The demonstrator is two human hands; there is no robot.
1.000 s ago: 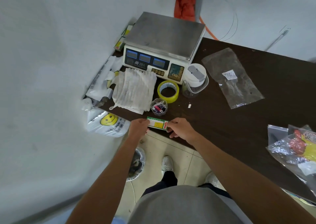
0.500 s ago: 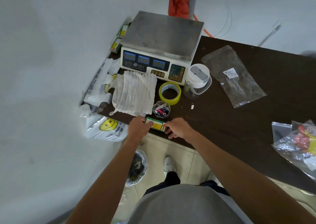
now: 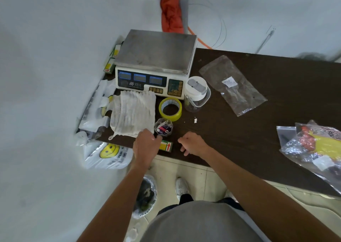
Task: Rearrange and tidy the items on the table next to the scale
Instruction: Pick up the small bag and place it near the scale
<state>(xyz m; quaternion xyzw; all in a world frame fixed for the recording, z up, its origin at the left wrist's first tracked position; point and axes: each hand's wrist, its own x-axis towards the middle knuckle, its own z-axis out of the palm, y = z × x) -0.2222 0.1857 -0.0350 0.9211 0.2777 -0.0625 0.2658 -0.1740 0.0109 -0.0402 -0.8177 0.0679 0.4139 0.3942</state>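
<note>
On the dark desk (image 3: 239, 140), the small box (image 3: 167, 146) looks light and stiff (pinch its long sides). The left hand (image 3: 145, 145) covers one end, grip unclear; the right hand (image 3: 192, 143) hangs loosely curled, empty.

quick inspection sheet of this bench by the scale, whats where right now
surface: dark table, a white scrap on it
job's things: scale at back left; white cloth, yellow tape roll, cup of batteries and lidded jar before it; small green box at near edge
clutter: clear bag mid-table; packets at right edge; smiley bag beside near left corner
hands: left hand covers the box's left end, grip unclear; right hand loosely curled, holding nothing
cables: orange cable and thin wire loop on floor behind table
surroundings: orange cloth by wall; lined bin on floor by the feet
</note>
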